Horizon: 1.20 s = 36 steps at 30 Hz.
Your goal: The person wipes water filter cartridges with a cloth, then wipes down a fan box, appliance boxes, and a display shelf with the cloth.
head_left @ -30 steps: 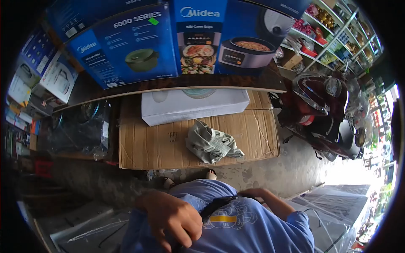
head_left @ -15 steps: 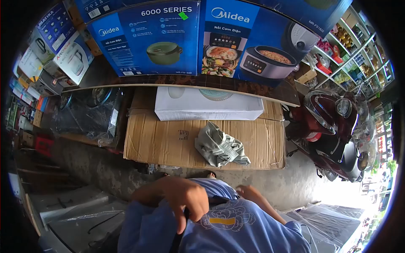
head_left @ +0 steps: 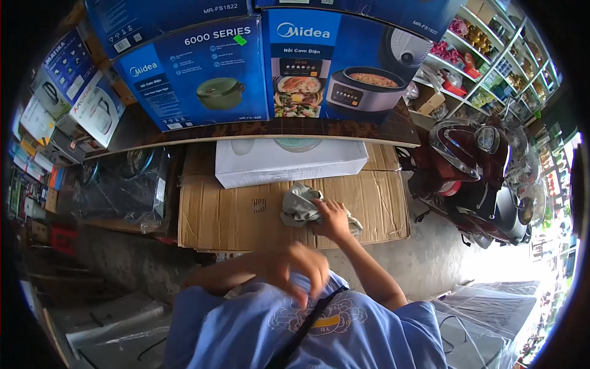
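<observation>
A crumpled grey-green cloth garment [head_left: 298,206] lies on a large brown cardboard box [head_left: 227,212]. My right hand [head_left: 332,216] reaches forward onto its right side, fingers curled into the fabric and partly hidden by the hand itself. Close to my chest, my left hand [head_left: 294,270] is blurred, its thumb apart from its bent fingers, with nothing visible between them. Below it, a black strap [head_left: 316,310] runs diagonally across my blue shirt [head_left: 246,326].
A white box [head_left: 289,166] rests on the cardboard box's far part, under a shelf edge [head_left: 258,138]. Blue rice cooker boxes [head_left: 203,74] stand on that shelf. A dark red motorbike [head_left: 476,166] is at right. Plastic-wrapped goods [head_left: 123,190] sit at left.
My right hand has moved from beside my waist onto the garment. My left hand has come away from the strap, which now lies straight across my chest. The view has shifted slightly.
</observation>
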Available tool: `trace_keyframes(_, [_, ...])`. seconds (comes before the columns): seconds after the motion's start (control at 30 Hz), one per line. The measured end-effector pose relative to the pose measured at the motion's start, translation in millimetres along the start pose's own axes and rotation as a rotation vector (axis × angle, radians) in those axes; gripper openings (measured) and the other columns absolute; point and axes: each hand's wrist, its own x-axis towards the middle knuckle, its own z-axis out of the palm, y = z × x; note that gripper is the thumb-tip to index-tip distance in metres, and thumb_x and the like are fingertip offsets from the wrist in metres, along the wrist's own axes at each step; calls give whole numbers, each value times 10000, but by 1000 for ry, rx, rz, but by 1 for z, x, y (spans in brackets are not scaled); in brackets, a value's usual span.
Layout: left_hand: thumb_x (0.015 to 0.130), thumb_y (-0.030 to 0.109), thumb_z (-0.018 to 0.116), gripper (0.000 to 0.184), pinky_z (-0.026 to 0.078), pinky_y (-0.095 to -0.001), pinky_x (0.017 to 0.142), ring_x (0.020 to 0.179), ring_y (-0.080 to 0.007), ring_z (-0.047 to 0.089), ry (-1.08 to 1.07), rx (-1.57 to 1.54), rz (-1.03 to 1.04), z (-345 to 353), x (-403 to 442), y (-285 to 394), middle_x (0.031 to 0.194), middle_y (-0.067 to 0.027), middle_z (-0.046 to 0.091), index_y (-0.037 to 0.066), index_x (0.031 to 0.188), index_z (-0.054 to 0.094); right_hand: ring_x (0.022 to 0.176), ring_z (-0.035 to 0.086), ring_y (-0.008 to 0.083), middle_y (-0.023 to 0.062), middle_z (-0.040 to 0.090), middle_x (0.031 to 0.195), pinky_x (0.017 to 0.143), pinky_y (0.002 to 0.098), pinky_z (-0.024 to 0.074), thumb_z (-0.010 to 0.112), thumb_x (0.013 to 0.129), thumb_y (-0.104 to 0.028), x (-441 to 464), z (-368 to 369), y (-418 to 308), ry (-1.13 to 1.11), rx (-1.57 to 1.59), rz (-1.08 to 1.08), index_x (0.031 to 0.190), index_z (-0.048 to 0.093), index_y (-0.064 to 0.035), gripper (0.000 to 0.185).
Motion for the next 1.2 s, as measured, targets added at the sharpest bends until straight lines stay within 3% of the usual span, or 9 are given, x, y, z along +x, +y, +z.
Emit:
trace_keyframes(0.13, [747,55,595,112,425,-273,725,765,-176,542,955,835,-175,-35,-69,-13,858,-64,554,33,848,554,1014,513,212,75,546,1050,848,318,418,679,541,-39,-5,-27,63,125,932,154,1113,498,-56,599])
trace_keyframes(0.2, [757,68,583,221,409,-267,757,835,-168,519,1480,689,-236,-57,-113,-29,972,-71,523,34,968,526,1036,482,177,65,514,1105,885,289,390,635,545,38,8,-46,90,271,1150,219,1243,404,-37,739])
trace_keyframes(0.4, [789,143,574,359,385,-283,777,951,-167,434,1456,1152,-217,-110,-186,-56,1121,-71,435,75,1129,483,988,513,153,66,510,1125,860,267,405,581,577,57,47,-55,119,0,1398,213,1321,283,3,804])
trace_keyframes(0.5, [807,254,567,421,380,-315,813,1010,-203,426,1802,1100,-316,-111,-187,-54,1177,-110,425,61,1167,469,971,520,147,59,521,1100,843,261,414,589,580,51,42,-59,111,23,1390,226,1312,295,8,790])
trace_keyframes(0.53, [815,265,561,403,394,-324,793,971,-211,462,1816,1040,-114,-125,-193,-67,1100,-114,487,13,1116,474,971,520,147,59,521,1100,843,261,414,589,580,51,39,-62,110,17,1385,226,1312,295,8,790])
trace_keyframes(0.6, [817,270,562,379,395,-312,788,900,-215,505,1646,970,-549,-117,-188,-64,985,-118,542,-18,1048,476,961,526,151,59,528,1095,837,259,418,594,569,52,33,-64,107,-6,1371,261,1308,304,13,794])
trace_keyframes(0.63, [818,266,563,331,395,-282,745,803,-174,515,1678,1009,-339,-115,-181,-67,868,-110,559,-22,961,482,958,530,154,63,531,1097,840,261,417,595,557,61,28,-64,104,16,1348,250,1303,316,15,798])
trace_keyframes(1.07, [795,97,586,155,391,-243,645,671,-91,452,1671,941,-598,44,-202,-77,651,-17,431,16,802,454,948,530,172,94,534,1065,839,274,414,580,538,-23,-103,-71,94,177,1313,441,1247,358,64,748])
trace_keyframes(1.2, [810,70,523,274,408,-274,769,866,-148,506,1671,646,-338,54,-215,-79,941,-89,510,-7,1060,442,929,540,169,99,546,1065,818,267,425,572,543,-34,-117,-74,73,327,1245,546,1221,403,53,704])
